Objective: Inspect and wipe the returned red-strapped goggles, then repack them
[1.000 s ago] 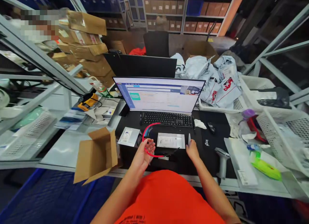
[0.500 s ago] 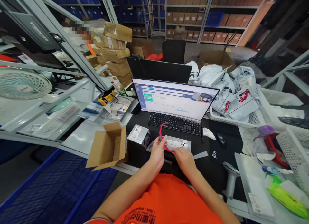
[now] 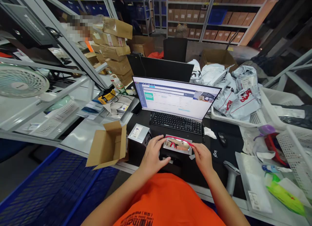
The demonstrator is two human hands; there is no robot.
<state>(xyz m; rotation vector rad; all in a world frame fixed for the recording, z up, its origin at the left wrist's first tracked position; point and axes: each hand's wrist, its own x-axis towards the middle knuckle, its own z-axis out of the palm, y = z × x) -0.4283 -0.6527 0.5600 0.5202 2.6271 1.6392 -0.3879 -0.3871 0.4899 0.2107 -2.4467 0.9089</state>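
Note:
Both my hands hold a pair of red-framed glasses (image 3: 179,140) stretched flat between them, just above a silver tray (image 3: 177,147) on the black desk mat (image 3: 214,154). My left hand (image 3: 153,154) grips the left end, fingers curled. My right hand (image 3: 202,156) pinches the right end. A keyboard (image 3: 175,122) and a lit monitor (image 3: 175,97) stand right behind. A small silver box (image 3: 138,133) lies to the left of my left hand.
An open cardboard box (image 3: 107,144) sits at the desk's left front edge. A mouse (image 3: 222,139) and a handheld scanner (image 3: 230,177) are at right. White baskets (image 3: 294,144) and grey mail bags (image 3: 234,89) fill the right side. A fan (image 3: 21,81) stands at far left.
The red glasses went from bent in a loop in my left hand to held straight across by both hands over the silver tray. My right hand has moved right to the far end.

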